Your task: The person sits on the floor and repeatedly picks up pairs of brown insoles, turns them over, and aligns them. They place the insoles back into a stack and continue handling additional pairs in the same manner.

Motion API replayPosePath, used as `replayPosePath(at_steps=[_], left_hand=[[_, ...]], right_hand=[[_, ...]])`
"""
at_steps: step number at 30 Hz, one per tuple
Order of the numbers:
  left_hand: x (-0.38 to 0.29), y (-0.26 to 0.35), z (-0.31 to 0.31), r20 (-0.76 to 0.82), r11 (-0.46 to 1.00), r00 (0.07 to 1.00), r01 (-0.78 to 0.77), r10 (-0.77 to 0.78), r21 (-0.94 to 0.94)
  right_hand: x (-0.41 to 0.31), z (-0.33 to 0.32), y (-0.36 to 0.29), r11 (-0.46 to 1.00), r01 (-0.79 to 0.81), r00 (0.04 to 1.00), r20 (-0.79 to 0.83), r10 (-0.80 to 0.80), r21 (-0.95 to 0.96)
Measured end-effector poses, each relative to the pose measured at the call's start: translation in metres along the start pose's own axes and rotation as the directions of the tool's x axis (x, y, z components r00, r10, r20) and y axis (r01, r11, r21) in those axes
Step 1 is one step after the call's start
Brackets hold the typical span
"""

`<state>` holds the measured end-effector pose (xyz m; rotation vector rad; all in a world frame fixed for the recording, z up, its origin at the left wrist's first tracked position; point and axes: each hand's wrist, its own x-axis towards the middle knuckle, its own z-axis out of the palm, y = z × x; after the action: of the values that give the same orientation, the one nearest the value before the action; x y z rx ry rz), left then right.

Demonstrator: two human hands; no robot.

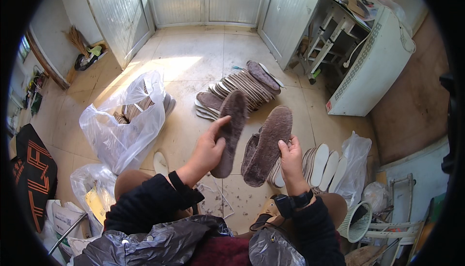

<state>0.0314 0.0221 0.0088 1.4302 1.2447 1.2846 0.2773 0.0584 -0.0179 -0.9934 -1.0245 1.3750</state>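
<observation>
My left hand (207,149) grips a brown fleece shoe insole (231,135) by its edge, thumb and index finger on the fleece side. A second brown fleece insole (269,146) is pinched at its right edge by my right hand (291,157). The two insoles are apart, fleece sides facing up at me. Behind the right one, part of another dark fleece insole (250,149) shows. On the floor beyond my hands lies a long row of stacked insoles (243,88). To the right of my right hand stand more insoles with white undersides (320,162).
A clear plastic bag (121,138) holding striped bundles sits on the floor at left. Fluff and white string (227,200) litter the tiles between my feet. At right are an empty plastic bag (352,164), a white basket (356,222) and a white heater (370,66). Metal doors (207,6) stand ahead.
</observation>
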Motion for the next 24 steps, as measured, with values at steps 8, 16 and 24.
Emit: replayPosePath(at_steps=[8, 16, 24], left_hand=[[0.005, -0.001, 0.003, -0.021, 0.991, 0.995, 0.101, -0.1, 0.089], [-0.014, 0.018, 0.02, 0.275, 0.9, 0.927, -0.333, 0.257, 0.28], [0.008, 0.02, -0.008, -0.153, 0.943, 0.968, -0.147, 0.199, 0.299]], right_hand=[[-0.007, 0.009, 0.001, 0.999, -0.011, 0.996, 0.091, 0.014, -0.035], [-0.007, 0.009, 0.008, 0.972, -0.095, 0.984, 0.13, 0.125, -0.214], [-0.012, 0.013, 0.001, 0.985, -0.046, 0.971, 0.225, 0.084, -0.169]])
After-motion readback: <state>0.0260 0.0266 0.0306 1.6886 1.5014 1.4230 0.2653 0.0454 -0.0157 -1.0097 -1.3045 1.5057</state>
